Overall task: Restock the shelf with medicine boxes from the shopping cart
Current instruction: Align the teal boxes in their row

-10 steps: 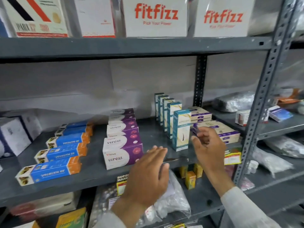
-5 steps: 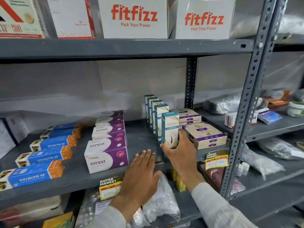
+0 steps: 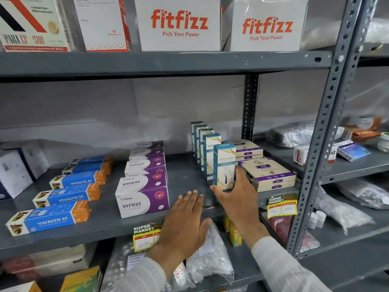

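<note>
On the grey middle shelf (image 3: 185,178) stands a row of upright teal-and-cream Ketocasp boxes. My right hand (image 3: 235,194) grips the base of the front Ketocasp box (image 3: 223,163), thumb on its left, fingers on its right. My left hand (image 3: 185,216) lies flat and open at the shelf's front edge, holding nothing. To the left sit stacked purple-and-white Virest boxes (image 3: 143,199) and a row of blue-and-orange Vivalyn EF boxes (image 3: 52,218). Cream-and-purple flat boxes (image 3: 269,173) are stacked right of the Ketocasp row. The shopping cart is out of view.
Large Fitfizz cartons (image 3: 179,24) fill the upper shelf. A perforated grey upright (image 3: 324,127) divides off the right bay with small boxes and plastic bags. Yellow price tags (image 3: 282,205) hang on the shelf edge. The lower shelf holds plastic bags and small yellow boxes.
My right hand came down from in front of the cream boxes and closed on the front Ketocasp box. My left hand settled flat at the shelf edge.
</note>
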`<state>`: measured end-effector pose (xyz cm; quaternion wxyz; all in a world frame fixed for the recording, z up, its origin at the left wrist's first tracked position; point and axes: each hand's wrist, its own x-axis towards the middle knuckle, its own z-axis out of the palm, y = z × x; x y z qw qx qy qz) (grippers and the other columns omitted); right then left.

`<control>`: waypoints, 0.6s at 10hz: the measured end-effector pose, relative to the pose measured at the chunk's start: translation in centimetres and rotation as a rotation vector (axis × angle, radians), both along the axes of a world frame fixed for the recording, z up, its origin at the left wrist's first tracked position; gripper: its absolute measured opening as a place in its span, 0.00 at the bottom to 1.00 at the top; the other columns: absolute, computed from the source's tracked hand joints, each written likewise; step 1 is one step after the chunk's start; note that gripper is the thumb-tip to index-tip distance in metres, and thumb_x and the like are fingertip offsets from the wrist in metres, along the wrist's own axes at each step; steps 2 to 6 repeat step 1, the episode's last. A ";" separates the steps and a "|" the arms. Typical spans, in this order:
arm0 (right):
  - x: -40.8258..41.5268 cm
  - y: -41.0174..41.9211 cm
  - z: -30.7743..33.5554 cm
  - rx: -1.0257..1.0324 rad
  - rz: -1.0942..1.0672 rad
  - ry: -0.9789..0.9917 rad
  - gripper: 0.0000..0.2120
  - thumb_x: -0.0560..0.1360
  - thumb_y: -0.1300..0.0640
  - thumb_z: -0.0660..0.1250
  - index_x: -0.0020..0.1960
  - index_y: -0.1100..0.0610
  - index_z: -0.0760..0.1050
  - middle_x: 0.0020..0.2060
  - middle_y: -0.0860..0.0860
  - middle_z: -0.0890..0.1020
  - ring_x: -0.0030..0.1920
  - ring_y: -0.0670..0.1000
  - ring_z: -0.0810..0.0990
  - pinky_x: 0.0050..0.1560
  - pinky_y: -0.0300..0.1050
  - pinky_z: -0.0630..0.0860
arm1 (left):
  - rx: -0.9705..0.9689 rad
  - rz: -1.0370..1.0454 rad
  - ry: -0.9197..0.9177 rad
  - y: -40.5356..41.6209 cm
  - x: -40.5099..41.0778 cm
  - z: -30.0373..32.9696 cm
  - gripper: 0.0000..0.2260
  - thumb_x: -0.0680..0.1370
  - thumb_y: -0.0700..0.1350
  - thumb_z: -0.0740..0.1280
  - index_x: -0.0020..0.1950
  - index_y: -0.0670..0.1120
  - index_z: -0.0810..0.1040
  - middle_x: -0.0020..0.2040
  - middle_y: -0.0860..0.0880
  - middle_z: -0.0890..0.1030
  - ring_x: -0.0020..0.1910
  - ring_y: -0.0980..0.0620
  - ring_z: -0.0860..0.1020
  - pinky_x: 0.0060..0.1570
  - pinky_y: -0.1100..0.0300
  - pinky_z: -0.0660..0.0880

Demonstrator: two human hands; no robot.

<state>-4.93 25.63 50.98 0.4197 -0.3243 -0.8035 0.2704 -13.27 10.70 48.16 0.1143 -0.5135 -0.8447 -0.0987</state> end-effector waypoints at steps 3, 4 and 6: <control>1.5 -0.2 1.5 -0.024 -0.016 0.054 0.44 0.69 0.38 0.75 0.77 0.49 0.59 0.71 0.48 0.74 0.72 0.51 0.71 0.70 0.57 0.73 | 0.134 -0.063 -0.141 -0.9 0.1 2.4 0.30 0.85 0.62 0.51 0.84 0.52 0.51 0.84 0.54 0.51 0.83 0.55 0.50 0.78 0.57 0.43; 1.5 -0.2 1.5 -0.024 -0.016 0.054 0.44 0.69 0.38 0.75 0.77 0.49 0.59 0.71 0.48 0.74 0.72 0.51 0.71 0.70 0.57 0.73 | 0.134 -0.063 -0.141 -0.9 0.1 2.4 0.30 0.85 0.62 0.51 0.84 0.52 0.51 0.84 0.54 0.51 0.83 0.55 0.50 0.78 0.57 0.43; 1.5 -0.2 1.5 -0.024 -0.016 0.054 0.44 0.69 0.38 0.75 0.77 0.49 0.59 0.71 0.48 0.74 0.72 0.51 0.71 0.70 0.57 0.73 | 0.134 -0.063 -0.141 -0.9 0.1 2.4 0.30 0.85 0.62 0.51 0.84 0.52 0.51 0.84 0.54 0.51 0.83 0.55 0.50 0.78 0.57 0.43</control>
